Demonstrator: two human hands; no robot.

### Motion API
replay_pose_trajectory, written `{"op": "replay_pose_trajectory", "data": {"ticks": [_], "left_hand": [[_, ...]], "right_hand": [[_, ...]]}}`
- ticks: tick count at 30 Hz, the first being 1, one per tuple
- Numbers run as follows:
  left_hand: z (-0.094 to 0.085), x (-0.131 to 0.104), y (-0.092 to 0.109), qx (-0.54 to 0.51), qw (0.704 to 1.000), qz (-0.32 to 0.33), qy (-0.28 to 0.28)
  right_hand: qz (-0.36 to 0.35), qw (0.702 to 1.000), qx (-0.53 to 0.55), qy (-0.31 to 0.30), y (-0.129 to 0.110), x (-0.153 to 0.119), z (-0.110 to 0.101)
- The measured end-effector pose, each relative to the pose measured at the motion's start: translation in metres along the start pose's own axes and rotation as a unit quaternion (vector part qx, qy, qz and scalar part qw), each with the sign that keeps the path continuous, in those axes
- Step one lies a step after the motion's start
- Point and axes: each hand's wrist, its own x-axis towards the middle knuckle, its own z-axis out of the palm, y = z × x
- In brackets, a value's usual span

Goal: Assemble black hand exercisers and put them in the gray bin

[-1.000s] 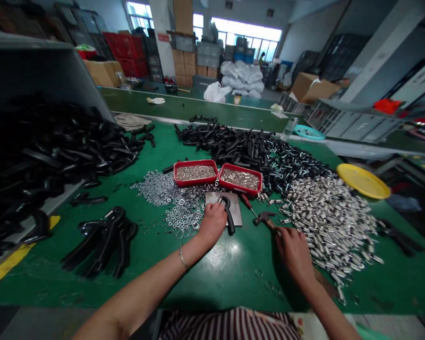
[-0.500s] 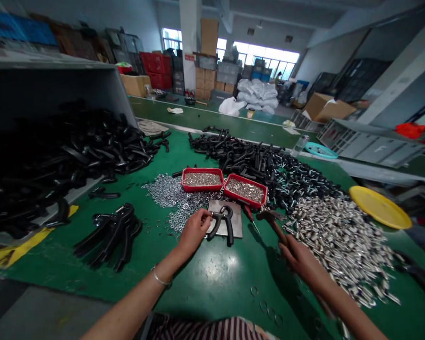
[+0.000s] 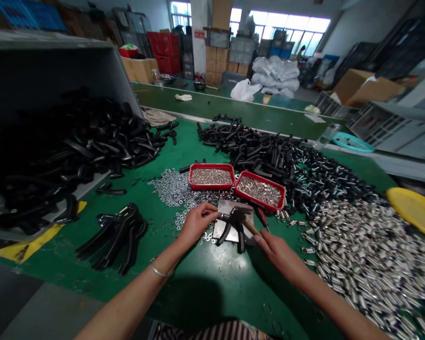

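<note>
On a square metal plate (image 3: pixel 220 230) lies a black two-handled clamp (image 3: pixel 241 238). My left hand (image 3: pixel 197 224) pinches a small metal part at the clamp's left side. In my right hand (image 3: pixel 276 251) is the wooden handle of a hammer (image 3: pixel 252 227); its head is over the top of the clamp and hides part of it. Whether the head touches the clamp I cannot tell. A red-handled tool (image 3: pixel 261 216) lies right of the plate, partly under the hammer.
Behind the plate stand a left red tray (image 3: pixel 211 188) and a right red tray (image 3: pixel 261 204) of small parts. Washers (image 3: pixel 170 186) lie to the left, metal cylinders (image 3: pixel 368 264) to the right. Several clamps (image 3: pixel 115 236) and a large grey bin (image 3: pixel 127 89) are at the left.
The hammer has swung left and in, from beside the plate to over the clamp, with my right hand. My left hand stays at the clamp. The camera view has shifted.
</note>
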Motion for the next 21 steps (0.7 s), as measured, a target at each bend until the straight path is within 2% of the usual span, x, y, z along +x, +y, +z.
{"op": "replay_pose_trajectory", "data": {"ticks": [3,5,8,10,12,15,17,21], "left_hand": [[-0.002,0.009,0.004,-0.034,0.999,-0.011,-0.024],[0.002,0.019,0.006,-0.029,0.999,0.006,-0.033],[0.016,0.039,0.011,0.084,0.993,0.072,-0.048],[0.028,0.052,0.013,0.194,0.970,0.133,-0.070],[0.040,0.063,0.014,0.283,0.937,0.179,-0.094],[0.051,0.073,0.011,0.358,0.904,0.198,-0.125],[0.053,0.076,0.009,0.375,0.896,0.192,-0.139],[0.055,0.078,0.007,0.385,0.892,0.181,-0.156]], "right_hand": [[0.003,0.998,0.045,0.053,0.003,0.000,0.001],[0.019,0.997,0.028,0.066,0.004,0.001,0.001],[0.031,0.999,0.033,-0.002,0.012,0.005,0.000],[0.034,0.993,0.110,-0.034,0.018,0.006,-0.002],[0.050,0.979,0.197,-0.026,0.023,0.002,-0.003],[0.092,0.954,0.281,0.040,0.028,-0.009,-0.001],[0.127,0.936,0.322,0.070,0.033,-0.016,0.003],[0.169,0.905,0.382,0.079,0.045,-0.023,0.013]]}}
